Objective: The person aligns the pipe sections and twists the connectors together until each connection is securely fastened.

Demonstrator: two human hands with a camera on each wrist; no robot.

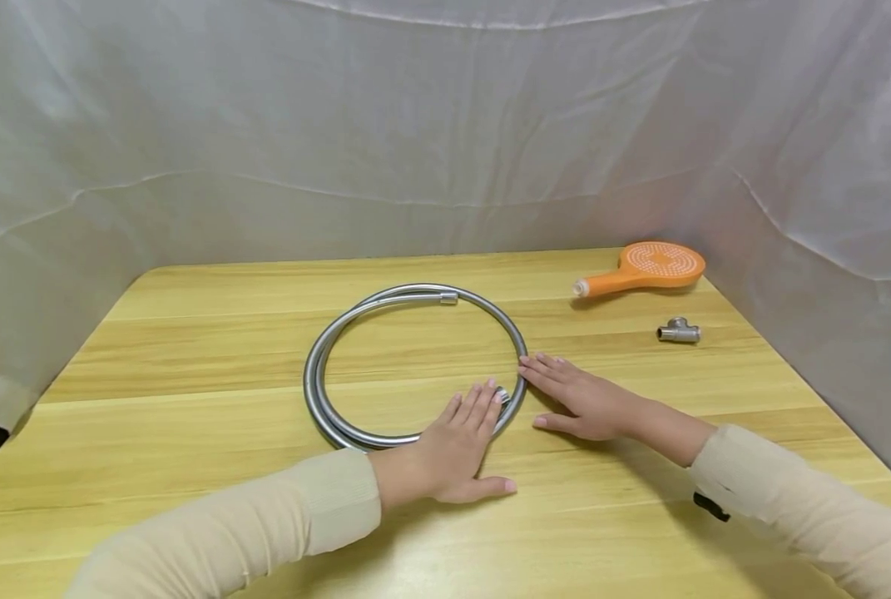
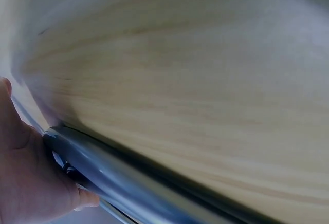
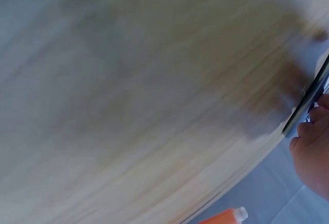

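Note:
A silver shower hose (image 1: 314, 376) lies coiled in a ring on the wooden table. One end fitting (image 1: 448, 298) shows inside the far part of the coil. My left hand (image 1: 456, 445) rests over the near right part of the ring, fingers straight and thumb spread. Beside its fingertips the hose's other end fitting (image 1: 502, 396) shows, partly hidden. With fingers extended, my right hand (image 1: 583, 401) touches the ring's right side. In the left wrist view the hose (image 2: 133, 185) runs under the palm; in the right wrist view the fingertips (image 3: 303, 131) are right at the hose.
An orange shower head (image 1: 662, 262) lies at the back right, its handle pointing left. In front of it sits a small metal tee fitting (image 1: 679, 331). Pale cloth (image 1: 445, 125) hangs behind the table (image 1: 153, 482) and along both sides.

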